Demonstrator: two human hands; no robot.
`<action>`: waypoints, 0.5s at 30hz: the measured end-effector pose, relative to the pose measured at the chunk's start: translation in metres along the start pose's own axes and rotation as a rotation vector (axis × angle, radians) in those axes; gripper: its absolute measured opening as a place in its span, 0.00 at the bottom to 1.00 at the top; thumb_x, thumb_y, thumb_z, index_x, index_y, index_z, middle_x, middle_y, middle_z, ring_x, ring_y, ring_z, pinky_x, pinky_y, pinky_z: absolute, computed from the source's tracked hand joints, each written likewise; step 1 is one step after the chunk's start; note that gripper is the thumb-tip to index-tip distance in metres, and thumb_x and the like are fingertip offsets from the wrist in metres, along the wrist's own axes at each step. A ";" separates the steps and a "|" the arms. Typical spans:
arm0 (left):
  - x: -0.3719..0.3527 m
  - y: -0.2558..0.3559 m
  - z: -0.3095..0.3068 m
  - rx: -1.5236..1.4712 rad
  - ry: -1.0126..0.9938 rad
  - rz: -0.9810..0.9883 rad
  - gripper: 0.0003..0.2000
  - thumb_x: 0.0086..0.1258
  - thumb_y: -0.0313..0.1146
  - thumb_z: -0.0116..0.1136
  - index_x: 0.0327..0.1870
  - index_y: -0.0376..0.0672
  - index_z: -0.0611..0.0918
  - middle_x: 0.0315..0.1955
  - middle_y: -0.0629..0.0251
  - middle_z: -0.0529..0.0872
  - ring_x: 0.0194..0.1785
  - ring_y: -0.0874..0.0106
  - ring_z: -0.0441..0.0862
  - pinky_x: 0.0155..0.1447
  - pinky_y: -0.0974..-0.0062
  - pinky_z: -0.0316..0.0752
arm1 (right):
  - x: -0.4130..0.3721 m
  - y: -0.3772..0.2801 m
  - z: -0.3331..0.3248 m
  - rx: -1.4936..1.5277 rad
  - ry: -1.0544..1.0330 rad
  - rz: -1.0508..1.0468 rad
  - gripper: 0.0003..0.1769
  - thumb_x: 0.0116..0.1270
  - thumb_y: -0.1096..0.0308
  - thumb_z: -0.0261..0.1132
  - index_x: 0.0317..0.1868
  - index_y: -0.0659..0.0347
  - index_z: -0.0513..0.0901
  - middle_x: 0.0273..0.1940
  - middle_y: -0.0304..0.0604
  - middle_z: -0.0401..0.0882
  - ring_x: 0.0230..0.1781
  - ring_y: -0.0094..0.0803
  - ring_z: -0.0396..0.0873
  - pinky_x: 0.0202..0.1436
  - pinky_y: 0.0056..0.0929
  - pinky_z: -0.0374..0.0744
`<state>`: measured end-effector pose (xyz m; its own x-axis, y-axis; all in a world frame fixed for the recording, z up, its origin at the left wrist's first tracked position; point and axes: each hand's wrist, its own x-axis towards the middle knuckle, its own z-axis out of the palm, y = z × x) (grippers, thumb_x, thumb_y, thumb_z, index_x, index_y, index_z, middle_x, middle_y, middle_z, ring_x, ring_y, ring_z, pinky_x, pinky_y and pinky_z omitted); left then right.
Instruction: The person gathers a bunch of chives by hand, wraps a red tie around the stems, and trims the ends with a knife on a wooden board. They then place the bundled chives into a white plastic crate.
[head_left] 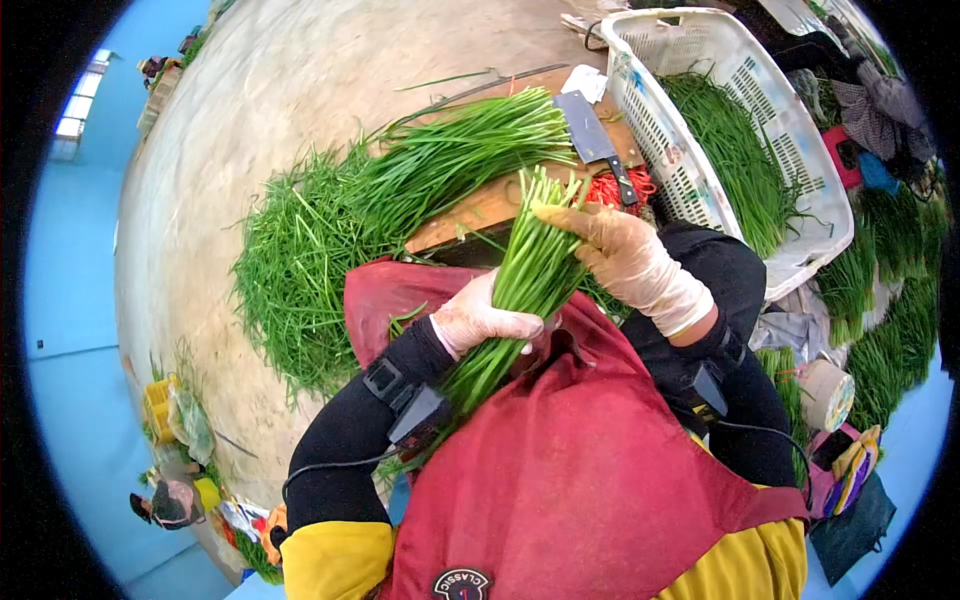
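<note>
A bunch of green garlic chives [535, 265] lies slanted across my lap, pale stem ends upward. My left hand [487, 315], in a thin whitish glove, wraps round its middle with the thumb across the stems. Near the stem ends, my gloved right hand [625, 255] has its fingers bent against the bunch's right side; its inner fingertips are partly hidden. Just beyond lies a larger heap of garlic chives [470, 145] on a wooden board [480, 210]. A cleaver [590, 130] with a black handle rests at the board's right, beside red ties [638, 182].
A white plastic basket [665, 135] with more chives stands at the right. Loose green leaves [300, 270] spread over the floor left of the board. Further bundles [885, 290] lie at the far right, near a white roll [826, 394]. Another person [175, 503] is at the lower left.
</note>
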<state>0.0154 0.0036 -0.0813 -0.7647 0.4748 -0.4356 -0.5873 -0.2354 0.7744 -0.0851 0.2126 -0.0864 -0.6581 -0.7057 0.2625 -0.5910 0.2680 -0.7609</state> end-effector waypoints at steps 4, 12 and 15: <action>-0.001 -0.003 -0.002 -0.014 -0.002 0.024 0.26 0.55 0.31 0.73 0.56 0.38 0.76 0.38 0.63 0.84 0.32 0.75 0.80 0.34 0.76 0.77 | 0.003 -0.004 0.001 0.293 -0.086 0.108 0.25 0.62 0.81 0.58 0.58 0.52 0.82 0.57 0.49 0.80 0.58 0.40 0.79 0.62 0.32 0.75; -0.010 0.005 0.000 -0.096 0.010 -0.005 0.29 0.52 0.32 0.74 0.56 0.36 0.77 0.38 0.60 0.85 0.32 0.73 0.82 0.34 0.76 0.78 | -0.003 0.000 0.000 0.728 0.182 0.444 0.16 0.66 0.80 0.61 0.53 0.61 0.85 0.48 0.38 0.84 0.33 0.20 0.77 0.38 0.18 0.76; -0.010 0.005 -0.002 -0.083 0.031 -0.008 0.29 0.51 0.32 0.74 0.56 0.36 0.77 0.38 0.59 0.85 0.32 0.73 0.83 0.34 0.76 0.78 | -0.003 0.012 -0.012 0.854 0.422 0.486 0.12 0.65 0.78 0.63 0.48 0.63 0.86 0.36 0.36 0.84 0.26 0.17 0.73 0.30 0.15 0.72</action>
<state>0.0196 -0.0040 -0.0739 -0.7672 0.4506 -0.4565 -0.6122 -0.3023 0.7306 -0.0959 0.2260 -0.0894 -0.9399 -0.3192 -0.1213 0.1930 -0.2036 -0.9598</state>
